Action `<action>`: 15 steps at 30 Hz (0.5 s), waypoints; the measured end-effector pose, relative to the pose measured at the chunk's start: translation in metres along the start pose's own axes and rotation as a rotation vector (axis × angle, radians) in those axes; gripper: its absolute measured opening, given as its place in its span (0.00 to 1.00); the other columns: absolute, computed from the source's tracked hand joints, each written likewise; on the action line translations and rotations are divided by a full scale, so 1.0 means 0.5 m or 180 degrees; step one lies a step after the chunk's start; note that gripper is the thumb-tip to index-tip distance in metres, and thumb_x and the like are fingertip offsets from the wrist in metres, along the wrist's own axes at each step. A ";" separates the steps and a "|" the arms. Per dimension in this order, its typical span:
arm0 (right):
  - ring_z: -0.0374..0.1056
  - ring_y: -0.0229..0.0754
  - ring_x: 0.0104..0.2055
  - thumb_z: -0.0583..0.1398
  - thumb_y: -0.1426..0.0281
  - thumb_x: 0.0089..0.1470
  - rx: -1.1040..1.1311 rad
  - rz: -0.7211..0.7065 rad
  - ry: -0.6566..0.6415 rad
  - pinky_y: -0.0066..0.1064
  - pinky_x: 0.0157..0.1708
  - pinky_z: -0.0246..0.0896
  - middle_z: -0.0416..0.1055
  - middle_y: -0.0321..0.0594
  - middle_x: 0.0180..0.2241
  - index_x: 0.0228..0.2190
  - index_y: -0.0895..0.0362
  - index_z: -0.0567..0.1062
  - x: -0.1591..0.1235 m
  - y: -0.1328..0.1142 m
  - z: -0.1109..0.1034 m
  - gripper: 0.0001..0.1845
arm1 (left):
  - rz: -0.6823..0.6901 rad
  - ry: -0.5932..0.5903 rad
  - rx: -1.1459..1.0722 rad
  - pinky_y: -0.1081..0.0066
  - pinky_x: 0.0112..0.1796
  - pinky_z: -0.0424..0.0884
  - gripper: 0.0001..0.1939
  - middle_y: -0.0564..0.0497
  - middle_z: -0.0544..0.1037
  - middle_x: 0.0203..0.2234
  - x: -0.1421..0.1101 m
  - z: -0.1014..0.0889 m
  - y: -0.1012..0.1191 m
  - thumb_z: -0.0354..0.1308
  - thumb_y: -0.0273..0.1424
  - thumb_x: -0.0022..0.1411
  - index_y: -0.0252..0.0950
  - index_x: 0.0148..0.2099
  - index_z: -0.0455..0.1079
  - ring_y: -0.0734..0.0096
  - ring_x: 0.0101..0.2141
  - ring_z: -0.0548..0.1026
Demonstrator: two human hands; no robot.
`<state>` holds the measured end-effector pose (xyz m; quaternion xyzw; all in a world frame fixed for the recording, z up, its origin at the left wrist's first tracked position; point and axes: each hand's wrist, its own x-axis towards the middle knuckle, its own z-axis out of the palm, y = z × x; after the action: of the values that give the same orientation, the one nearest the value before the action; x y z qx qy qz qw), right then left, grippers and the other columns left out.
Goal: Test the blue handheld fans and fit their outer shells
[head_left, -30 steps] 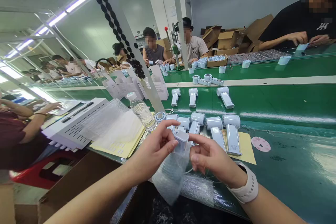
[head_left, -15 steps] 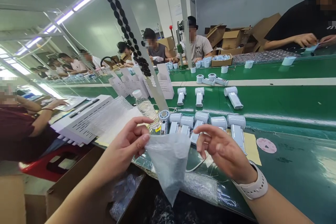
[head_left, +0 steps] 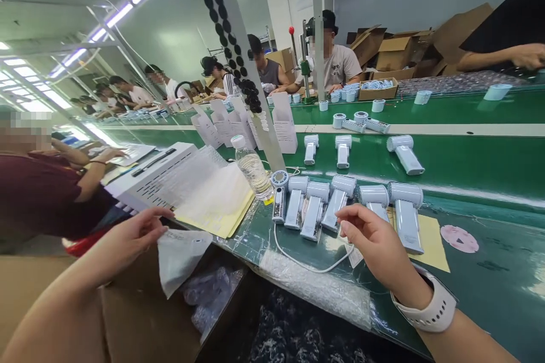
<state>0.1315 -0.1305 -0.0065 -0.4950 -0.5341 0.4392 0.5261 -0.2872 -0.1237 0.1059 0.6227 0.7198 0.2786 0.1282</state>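
**Left hand [head_left: 130, 233] by a plastic bag [head_left: 183, 258], right hand [head_left: 377, 245] empty above the gadgets [head_left: 313, 218]**

The left hand lies fairly open, fingers stretched toward a stack of yellow paper [head_left: 215, 212]; the crumpled plastic bag hangs at the hand's edge, over a cardboard box [head_left: 145, 312] — whether the hand pinches it, I cannot tell. More bags [head_left: 210, 298] lie in the box.

The right hand is half curled and holds nothing; its fingertips [head_left: 343, 212] sit just short of the gadgets, seemingly not touching. Below it, a white cable [head_left: 310, 267] curves across the green belt [head_left: 481, 164], and a bubble wrap sleeve [head_left: 315, 289] lies along the belt's near edge.

The pale blue gadgets lie side by side, long axes running across the belt, round heads pointing away from the person; the rightmost rests on a yellow sheet [head_left: 432, 244]. Open green belt runs to the right of that sheet, past a pink disc [head_left: 458, 238] — a water bottle [head_left: 254, 171] lies at the row's left end.
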 end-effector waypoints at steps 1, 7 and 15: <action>0.67 0.44 0.32 0.60 0.60 0.53 -0.0110 -0.0078 -0.0035 0.37 0.35 0.63 0.71 0.39 0.30 0.35 0.55 0.76 -0.001 0.004 0.001 0.12 | 0.0012 -0.0146 0.0339 0.74 0.20 0.62 0.10 0.57 0.71 0.15 0.004 0.012 -0.022 0.64 0.37 0.47 0.41 0.34 0.76 0.68 0.18 0.69; 0.67 0.45 0.34 0.58 0.60 0.56 -0.0390 -0.0016 0.0045 0.38 0.36 0.63 0.70 0.40 0.32 0.36 0.55 0.75 0.011 0.026 -0.007 0.12 | 0.0015 -0.0490 0.1056 0.70 0.22 0.64 0.08 0.53 0.75 0.15 0.023 0.064 -0.035 0.56 0.38 0.51 0.42 0.24 0.70 0.61 0.19 0.74; 0.68 0.45 0.36 0.57 0.65 0.58 -0.0689 -0.0309 -0.0100 0.38 0.37 0.63 0.70 0.40 0.34 0.36 0.54 0.75 0.006 0.041 0.006 0.08 | 0.0936 -0.0610 -0.1741 0.74 0.23 0.61 0.12 0.57 0.66 0.20 0.036 0.207 0.215 0.57 0.42 0.57 0.38 0.34 0.66 0.75 0.20 0.63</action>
<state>0.1301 -0.1249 -0.0263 -0.5155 -0.6099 0.3607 0.4818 -0.1469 -0.0740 0.0853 0.6860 0.5052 0.4173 0.3164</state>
